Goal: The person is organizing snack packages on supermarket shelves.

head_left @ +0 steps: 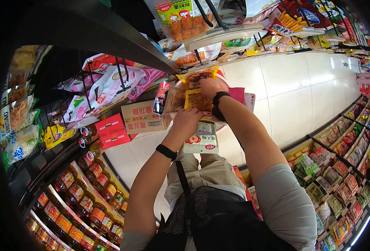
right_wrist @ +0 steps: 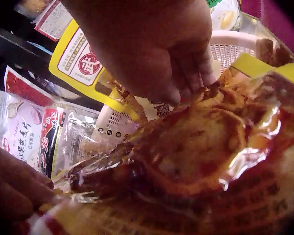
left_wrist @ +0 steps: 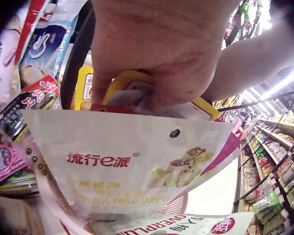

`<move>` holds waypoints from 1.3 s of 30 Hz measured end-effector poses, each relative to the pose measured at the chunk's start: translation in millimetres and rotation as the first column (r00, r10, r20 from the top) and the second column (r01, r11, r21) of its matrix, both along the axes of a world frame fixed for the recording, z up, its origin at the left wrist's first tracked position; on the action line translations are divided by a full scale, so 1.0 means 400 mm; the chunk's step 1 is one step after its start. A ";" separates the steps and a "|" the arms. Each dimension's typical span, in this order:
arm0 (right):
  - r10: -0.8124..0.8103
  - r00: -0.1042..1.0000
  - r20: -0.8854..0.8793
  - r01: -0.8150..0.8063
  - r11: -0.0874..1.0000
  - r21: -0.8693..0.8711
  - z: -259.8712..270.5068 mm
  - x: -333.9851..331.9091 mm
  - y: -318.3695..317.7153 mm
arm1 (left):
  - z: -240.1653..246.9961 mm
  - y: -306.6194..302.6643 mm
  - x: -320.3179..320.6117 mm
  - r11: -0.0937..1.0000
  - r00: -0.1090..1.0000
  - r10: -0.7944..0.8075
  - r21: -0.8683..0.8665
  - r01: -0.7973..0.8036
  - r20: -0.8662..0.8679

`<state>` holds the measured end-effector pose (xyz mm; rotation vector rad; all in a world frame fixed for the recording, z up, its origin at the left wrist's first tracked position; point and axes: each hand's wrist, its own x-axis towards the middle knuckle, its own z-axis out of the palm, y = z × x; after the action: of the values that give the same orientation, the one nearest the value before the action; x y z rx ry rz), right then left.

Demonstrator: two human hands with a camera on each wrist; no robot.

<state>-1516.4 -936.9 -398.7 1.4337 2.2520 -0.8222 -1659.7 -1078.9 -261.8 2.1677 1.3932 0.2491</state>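
Observation:
A yellow-edged clear package of brown food (head_left: 199,102) stands in a pink basket (right_wrist: 235,41). My left hand (head_left: 188,122) pinches its near edge; creases run from the fingertips in the right wrist view. My right hand (head_left: 210,88) reaches down between it and a second yellow-edged package (right_wrist: 83,63), fingers bent, fingertips hidden. In the left wrist view my left hand (left_wrist: 157,58) is behind a white package (left_wrist: 122,161) with red lettering. A pale package with a red logo (head_left: 201,143) lies at the basket's near side.
A cardboard box (head_left: 145,117) and a red box (head_left: 112,130) are left of the basket. Hanging snack bags (head_left: 103,90) and metal hooks are at the upper left, bottles (head_left: 97,184) at the lower left. Packaged food shelves (head_left: 335,180) line the right, beyond the tiled floor (head_left: 293,92).

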 end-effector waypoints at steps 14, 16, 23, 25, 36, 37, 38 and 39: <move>0.147 0.956 -0.254 -0.032 0.912 0.409 0.199 0.026 0.021 | 0.057 -0.028 0.002 1.000 1.000 -0.009 -0.030 0.008 -0.027; 0.172 0.944 -0.281 -0.013 0.873 0.487 0.253 0.039 0.020 | 0.055 -0.031 -0.007 1.000 0.999 -0.026 -0.012 0.026 -0.022; 0.049 0.971 -0.232 0.040 0.931 0.364 0.292 0.114 0.010 | 0.102 -0.011 -0.005 0.997 0.996 -0.054 -0.056 0.058 0.073; -0.010 0.956 -0.294 0.092 0.960 0.266 0.301 0.126 0.013 | 0.100 -0.007 -0.010 0.996 0.991 0.036 -0.091 -0.024 0.127; 0.142 0.928 -0.346 -0.021 0.943 0.331 0.457 0.128 0.001 | -0.033 0.125 -0.011 0.964 0.970 0.241 0.104 -0.243 0.036; 0.171 0.917 -0.360 -0.029 0.930 0.367 0.470 0.131 0.006 | -0.026 0.131 -0.005 0.961 0.967 0.255 0.117 -0.251 -0.022; 0.189 0.917 -0.351 -0.048 0.926 0.373 0.482 0.133 0.010 | -0.018 0.135 0.001 0.955 0.962 0.272 0.134 -0.266 -0.030; 0.207 0.917 -0.342 -0.066 0.923 0.380 0.499 0.135 0.014 | -0.010 0.138 0.006 0.948 0.956 0.289 0.153 -0.281 -0.037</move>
<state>-1462.5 -931.1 -199.2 1.3246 2.8893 -0.7094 -1657.2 -1023.7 -265.9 2.0960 1.7741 0.4085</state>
